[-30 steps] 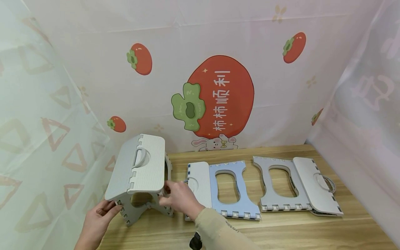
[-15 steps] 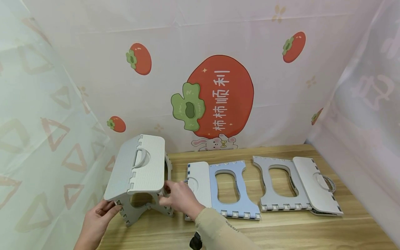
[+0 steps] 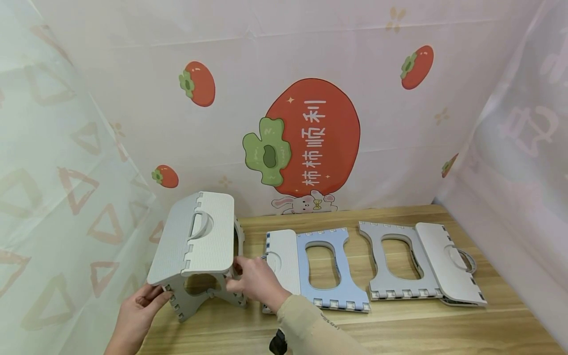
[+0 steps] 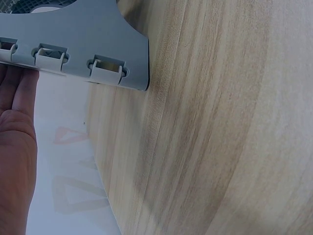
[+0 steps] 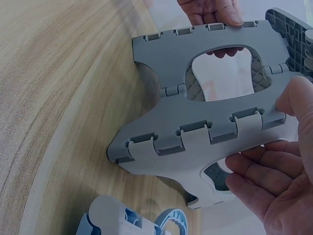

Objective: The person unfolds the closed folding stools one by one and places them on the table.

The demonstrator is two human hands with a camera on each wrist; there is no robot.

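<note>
Folding stool (image 3: 215, 246) at 8 o'clock is gripped by left hand (image 3: 139, 310) and right hand (image 3: 257, 282), judged midway between folded and spread; blue stool (image 3: 303, 273), 5 o'clock, and grey stool (image 3: 437, 254), 4 o'clock, left flat.

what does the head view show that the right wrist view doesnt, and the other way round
Only the head view: the large red persimmon print on the back wall, the gray-and-white folded stool and the ridged top of the half-unfolded stool.

Only the right wrist view: the dark gridded surface of that half-unfolded stool.

Both: the left hand and right hand holding that stool, the wooden table, and the blue-and-white folded stool, partly cut off in the wrist view.
</note>
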